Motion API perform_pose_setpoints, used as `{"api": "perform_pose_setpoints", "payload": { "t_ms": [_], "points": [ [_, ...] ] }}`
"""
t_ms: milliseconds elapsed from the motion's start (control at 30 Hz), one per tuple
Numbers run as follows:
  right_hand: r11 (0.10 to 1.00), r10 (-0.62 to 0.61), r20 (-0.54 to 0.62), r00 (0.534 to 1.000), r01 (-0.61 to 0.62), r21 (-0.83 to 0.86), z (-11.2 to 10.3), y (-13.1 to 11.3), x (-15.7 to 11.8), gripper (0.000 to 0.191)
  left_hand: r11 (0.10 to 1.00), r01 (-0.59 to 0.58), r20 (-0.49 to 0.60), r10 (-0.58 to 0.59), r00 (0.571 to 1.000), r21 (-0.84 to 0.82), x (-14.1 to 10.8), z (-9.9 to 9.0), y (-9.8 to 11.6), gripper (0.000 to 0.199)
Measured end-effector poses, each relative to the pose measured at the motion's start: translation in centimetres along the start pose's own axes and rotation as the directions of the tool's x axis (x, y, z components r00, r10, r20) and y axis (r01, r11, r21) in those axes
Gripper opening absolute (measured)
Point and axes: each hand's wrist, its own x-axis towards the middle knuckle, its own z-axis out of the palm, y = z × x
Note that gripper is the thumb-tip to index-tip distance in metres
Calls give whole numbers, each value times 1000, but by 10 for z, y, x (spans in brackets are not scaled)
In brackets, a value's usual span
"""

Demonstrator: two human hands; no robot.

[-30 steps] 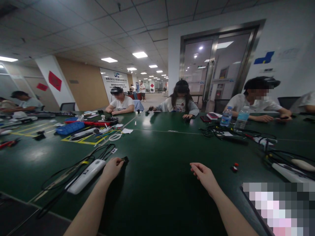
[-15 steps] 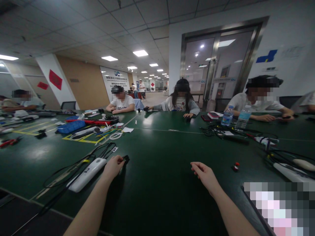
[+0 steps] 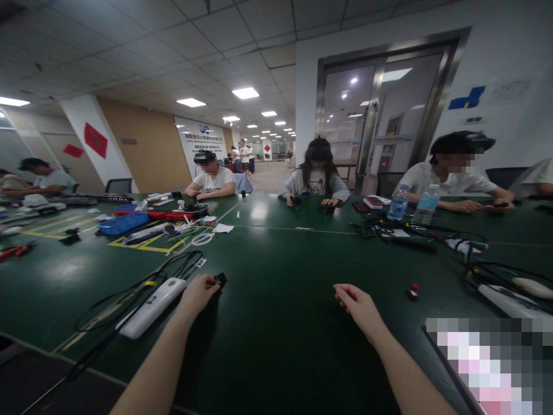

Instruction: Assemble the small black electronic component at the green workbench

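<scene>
1. The left hand (image 3: 199, 292) lies on the green table (image 3: 276, 346), lower left of centre, its fingertips pinched on a small black part (image 3: 220, 280) that sits on the tabletop just right of them.
2. The right hand (image 3: 359, 306) rests lower right of centre, fingers loosely curled, holding nothing; it is well apart from the left hand.
3. A white bar-shaped device (image 3: 151, 306) marked "2" lies just left of the left hand, with black cables (image 3: 129, 294) looped around it.
4. A small red-and-black piece (image 3: 413, 292) sits on the table to the right of the right hand, apart from it.
5. At the right edge lie another white device (image 3: 510, 301) and more cables.
6. Mid-left of the frame: a blue tray (image 3: 123, 223), yellow tape lines (image 3: 147, 246) and a white ring (image 3: 202, 240).
7. Two water bottles (image 3: 398, 203) stand upper right of centre.
8. Several other people sit along the far side of the table, their hands on small objects.
</scene>
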Motion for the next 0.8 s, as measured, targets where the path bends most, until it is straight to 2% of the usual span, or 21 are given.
{"api": "perform_pose_setpoints", "payload": {
  "t_ms": [200, 467, 667, 800],
  "points": [
    [1000, 3, -8, 1000, -3, -8, 0, 4, 3, 30, 999, -9, -30, 10, 999, 42, 5, 5, -6, 21],
    [1000, 15, -4, 1000, -15, -11, 0, 0, 1, 29, 997, 4, -54, 0, 999, 78, 2, 3, -1, 21],
    [1000, 24, -11, 1000, -24, -12, 1, -5, -3, 27, 982, -35, -37, 43, 998, 184, 3, 3, 2, 18],
    [1000, 7, -8, 1000, -7, -6, 1, 0, 0, 27, 987, -30, -29, 35, 999, 157, 3, 4, 1, 17]
  ]
}}
